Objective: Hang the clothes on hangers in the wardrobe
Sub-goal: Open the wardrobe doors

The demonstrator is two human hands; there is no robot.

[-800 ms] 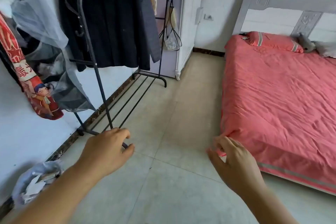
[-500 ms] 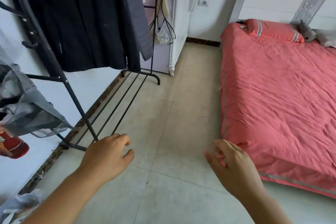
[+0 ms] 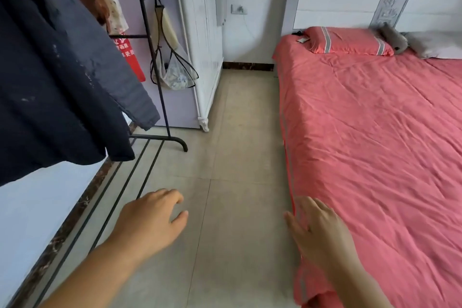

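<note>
Left hand (image 3: 152, 220), empty, fingers loosely bent, over floor tiles (image 3: 232, 207); right hand (image 3: 317, 230), empty, fingers spread, at the edge of the red bedspread (image 3: 375, 145); dark jacket (image 3: 55, 77) hanging on black garment rack (image 3: 160, 87), left; white wardrobe (image 3: 202, 40) beyond, doors closed

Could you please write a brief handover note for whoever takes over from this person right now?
Left hand: open, holding nothing, above the floor.
Right hand: open, empty, at the edge of the red bedspread.
A dark jacket already hangs on the black rack; the white wardrobe stands ahead, shut.
No loose clothes or spare hangers in view; find them first.
</note>
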